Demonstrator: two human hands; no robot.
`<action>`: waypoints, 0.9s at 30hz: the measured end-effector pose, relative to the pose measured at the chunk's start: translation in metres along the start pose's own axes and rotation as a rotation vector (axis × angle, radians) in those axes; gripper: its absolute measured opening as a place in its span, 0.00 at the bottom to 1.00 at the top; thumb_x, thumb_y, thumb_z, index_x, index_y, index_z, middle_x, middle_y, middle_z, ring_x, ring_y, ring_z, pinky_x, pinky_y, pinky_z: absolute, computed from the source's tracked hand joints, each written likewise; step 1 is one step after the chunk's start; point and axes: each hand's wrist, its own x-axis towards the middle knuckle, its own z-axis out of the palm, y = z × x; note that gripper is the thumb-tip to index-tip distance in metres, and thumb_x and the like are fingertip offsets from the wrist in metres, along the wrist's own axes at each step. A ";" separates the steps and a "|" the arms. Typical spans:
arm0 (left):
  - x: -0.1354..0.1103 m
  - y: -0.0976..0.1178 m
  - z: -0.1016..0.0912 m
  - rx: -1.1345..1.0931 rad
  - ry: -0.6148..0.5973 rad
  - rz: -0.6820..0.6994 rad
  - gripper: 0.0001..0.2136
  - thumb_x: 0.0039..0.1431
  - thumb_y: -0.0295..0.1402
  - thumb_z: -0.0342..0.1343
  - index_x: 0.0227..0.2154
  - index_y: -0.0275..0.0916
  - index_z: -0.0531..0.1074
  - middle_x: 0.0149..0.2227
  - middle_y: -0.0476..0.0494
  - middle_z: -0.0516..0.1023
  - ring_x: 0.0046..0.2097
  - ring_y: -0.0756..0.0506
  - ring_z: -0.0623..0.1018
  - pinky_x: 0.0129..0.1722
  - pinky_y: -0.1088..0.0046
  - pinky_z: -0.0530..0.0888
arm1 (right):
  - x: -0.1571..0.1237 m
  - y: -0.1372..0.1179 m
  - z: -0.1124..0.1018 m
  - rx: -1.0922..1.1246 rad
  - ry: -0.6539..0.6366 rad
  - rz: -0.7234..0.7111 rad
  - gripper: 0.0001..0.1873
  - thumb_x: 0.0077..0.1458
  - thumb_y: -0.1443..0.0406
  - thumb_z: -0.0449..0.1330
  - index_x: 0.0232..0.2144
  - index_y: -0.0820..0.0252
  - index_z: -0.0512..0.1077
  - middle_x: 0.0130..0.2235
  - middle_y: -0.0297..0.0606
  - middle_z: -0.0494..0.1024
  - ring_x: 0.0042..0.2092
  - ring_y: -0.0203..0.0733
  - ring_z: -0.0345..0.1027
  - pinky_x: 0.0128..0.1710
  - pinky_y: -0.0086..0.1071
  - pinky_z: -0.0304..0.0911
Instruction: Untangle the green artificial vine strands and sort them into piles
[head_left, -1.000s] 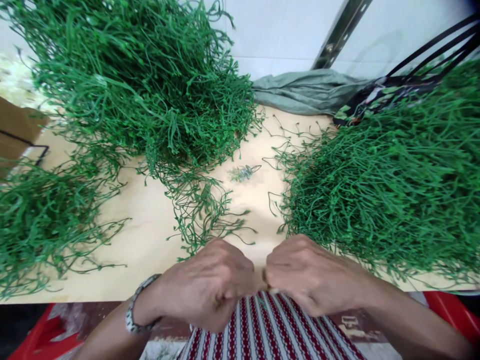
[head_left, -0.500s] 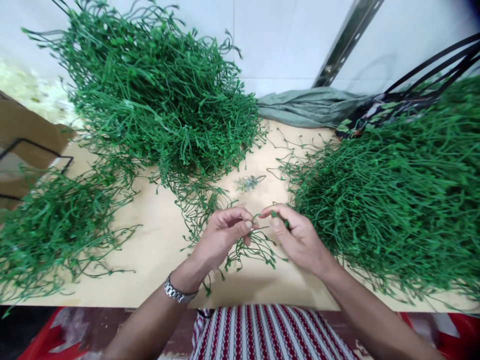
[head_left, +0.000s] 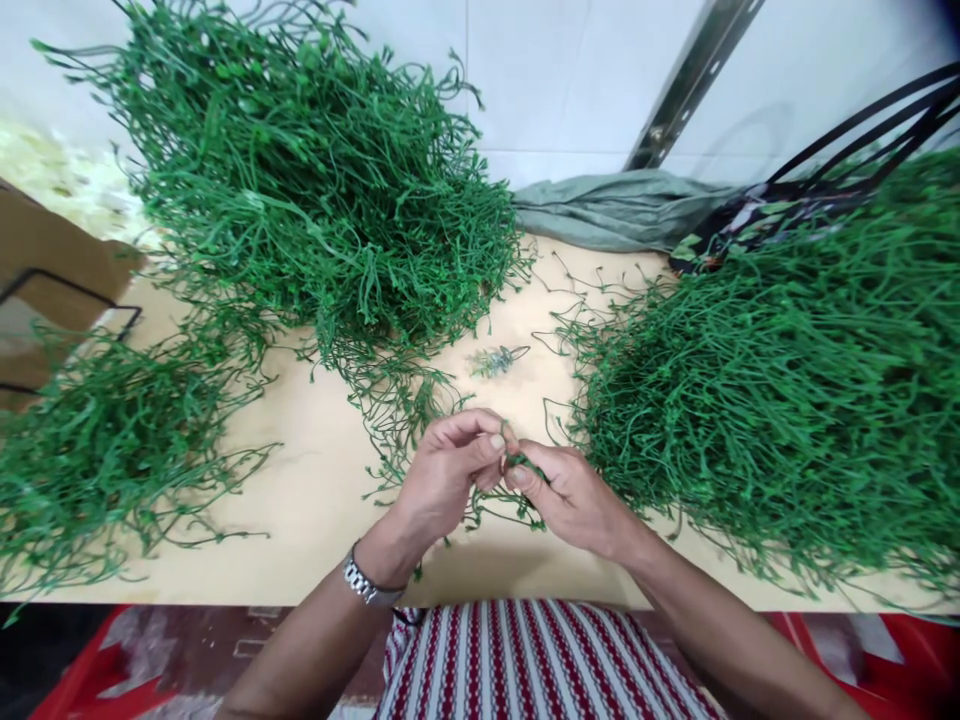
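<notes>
Over the pale wooden table, my left hand and my right hand meet at the fingertips. Both pinch a thin green plastic stem sprig that dangles between them. My left wrist wears a metal watch. A large heap of green stems rises behind my left hand. Another heap of green stems lies just right of my right hand. A smaller pile sits at the far left.
A small greyish sprig lies on the table beyond my hands. Grey-green cloth and a black-handled bag rest against the white tiled wall. A cardboard box stands at left. Red plastic shows below the table edge.
My hands rose from the table's front edge to above the table, picked up a green sprig, then drew closer together around it.
</notes>
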 end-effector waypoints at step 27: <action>0.006 0.028 0.004 -0.048 -0.066 0.147 0.05 0.48 0.24 0.56 0.21 0.32 0.74 0.31 0.41 0.76 0.37 0.47 0.73 0.42 0.71 0.66 | -0.003 -0.011 -0.040 -0.201 0.337 -0.025 0.07 0.58 0.67 0.50 0.36 0.58 0.67 0.25 0.31 0.67 0.25 0.33 0.61 0.26 0.26 0.55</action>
